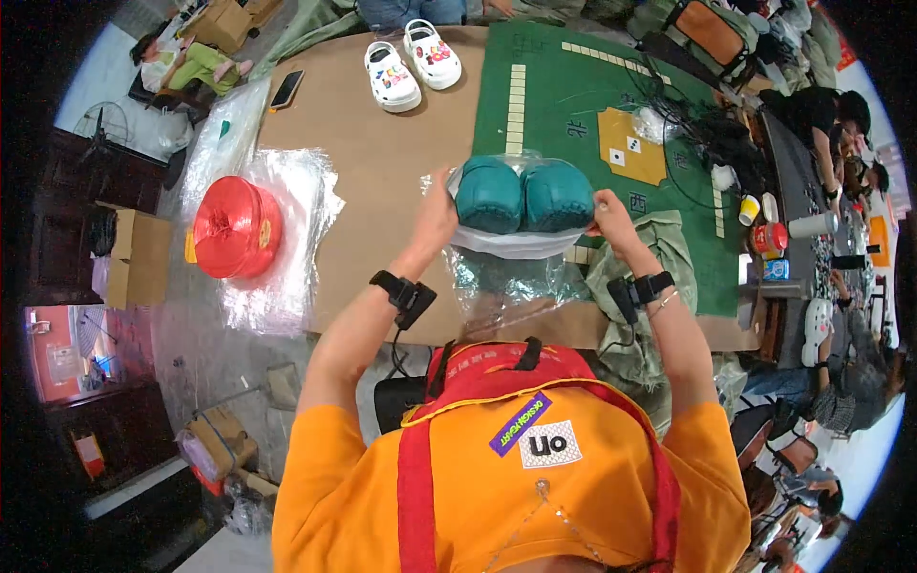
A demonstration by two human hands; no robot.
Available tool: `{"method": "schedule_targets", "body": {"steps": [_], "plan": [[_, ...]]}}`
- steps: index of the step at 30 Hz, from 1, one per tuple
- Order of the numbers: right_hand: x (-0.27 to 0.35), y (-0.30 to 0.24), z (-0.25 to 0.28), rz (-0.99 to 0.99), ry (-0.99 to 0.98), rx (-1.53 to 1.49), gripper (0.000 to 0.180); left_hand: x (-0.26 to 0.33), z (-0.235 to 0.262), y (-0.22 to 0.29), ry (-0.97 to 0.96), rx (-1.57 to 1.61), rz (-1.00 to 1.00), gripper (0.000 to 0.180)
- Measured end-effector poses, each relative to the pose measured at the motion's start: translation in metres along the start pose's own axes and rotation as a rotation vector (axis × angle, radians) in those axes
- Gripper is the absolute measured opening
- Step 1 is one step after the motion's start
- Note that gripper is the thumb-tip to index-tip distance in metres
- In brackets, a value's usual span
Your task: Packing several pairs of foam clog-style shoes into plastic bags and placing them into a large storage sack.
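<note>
A pair of teal clogs sits side by side in a clear plastic bag, held up over the table in front of me. Something white shows under the clogs; what it is I cannot make out. My left hand grips the bag's left side beside one clog. On the other side, my right hand pinches the bag's right edge. The bag's loose, see-through end hangs toward me. Its far side is mostly hidden behind the clogs.
Two white clogs with colourful decorations stand at the far side, near a phone. On the left, a red roll of plastic twine rests on stacked clear bags. Tiles and tangled cables lie on the green mat.
</note>
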State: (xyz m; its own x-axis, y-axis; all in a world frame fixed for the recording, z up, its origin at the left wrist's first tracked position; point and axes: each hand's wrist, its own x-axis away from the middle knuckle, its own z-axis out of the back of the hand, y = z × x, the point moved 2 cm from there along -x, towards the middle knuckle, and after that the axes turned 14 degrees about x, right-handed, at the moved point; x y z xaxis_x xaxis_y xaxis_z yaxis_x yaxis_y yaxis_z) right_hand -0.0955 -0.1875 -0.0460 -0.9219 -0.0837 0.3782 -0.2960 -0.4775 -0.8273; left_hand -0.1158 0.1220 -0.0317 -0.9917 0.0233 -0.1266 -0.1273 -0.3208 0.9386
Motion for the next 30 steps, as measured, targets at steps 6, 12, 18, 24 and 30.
{"method": "schedule_targets", "body": {"steps": [6, 12, 18, 24, 30], "plan": [[0.008, -0.008, -0.001, -0.102, 0.008, -0.087, 0.026, 0.003, -0.010, 0.007, -0.211, 0.129, 0.193, 0.065], [-0.001, 0.034, -0.020, -0.019, 0.087, -0.263, 0.031, 0.009, -0.043, 0.002, 0.432, -0.280, -0.305, 0.062], [0.028, -0.040, 0.015, 0.014, 0.070, 0.316, 0.017, -0.017, 0.025, 0.032, 0.047, -0.074, 0.157, 0.019], [0.019, -0.132, 0.092, 0.487, 0.488, 0.399, 0.010, -0.059, 0.062, 0.097, 0.193, 0.584, 0.143, 0.005], [0.033, -0.177, 0.128, 0.583, 0.671, 0.025, 0.010, -0.070, 0.056, 0.105, 0.137, 0.671, -0.145, 0.007]]}}
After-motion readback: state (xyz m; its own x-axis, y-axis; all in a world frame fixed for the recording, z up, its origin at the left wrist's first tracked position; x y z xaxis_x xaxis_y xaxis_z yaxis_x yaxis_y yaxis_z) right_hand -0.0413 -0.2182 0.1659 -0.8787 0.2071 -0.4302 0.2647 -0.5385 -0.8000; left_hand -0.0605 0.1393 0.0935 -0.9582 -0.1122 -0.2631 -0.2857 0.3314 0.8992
